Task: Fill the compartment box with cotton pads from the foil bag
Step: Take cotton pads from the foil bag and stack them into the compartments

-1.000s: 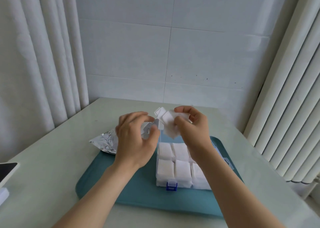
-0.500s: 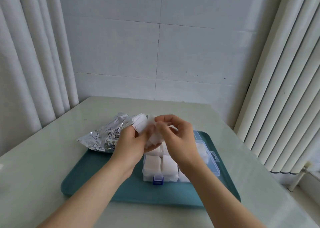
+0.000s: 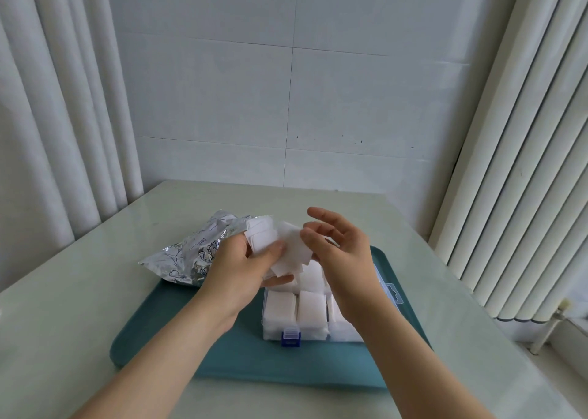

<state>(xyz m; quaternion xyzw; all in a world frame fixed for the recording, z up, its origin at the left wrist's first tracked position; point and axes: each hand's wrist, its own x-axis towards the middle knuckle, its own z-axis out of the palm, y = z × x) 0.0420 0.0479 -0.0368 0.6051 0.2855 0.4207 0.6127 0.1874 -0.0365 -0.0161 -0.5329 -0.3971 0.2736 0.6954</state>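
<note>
Seemingly to peel off a portion, the left hand [image 3: 240, 267] clamps cotton pads [image 3: 262, 240] mid-frame above the nearly full compartment box [image 3: 315, 334], foil bag [image 3: 187, 255] lying left, while the right hand [image 3: 342, 255], fingers loosely spread, meets their edge, grip unclear.

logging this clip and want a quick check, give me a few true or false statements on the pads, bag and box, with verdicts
1. The left hand holds a bunch of cotton pads. True.
2. The foil bag lies to the right of the compartment box. False: it lies to the box's left, partly on the tray.
3. The compartment box sits on a teal tray. True.
4. The box's near compartments are empty. False: they are filled with white pads.
5. The latch on the box's front is red. False: it is blue.
</note>
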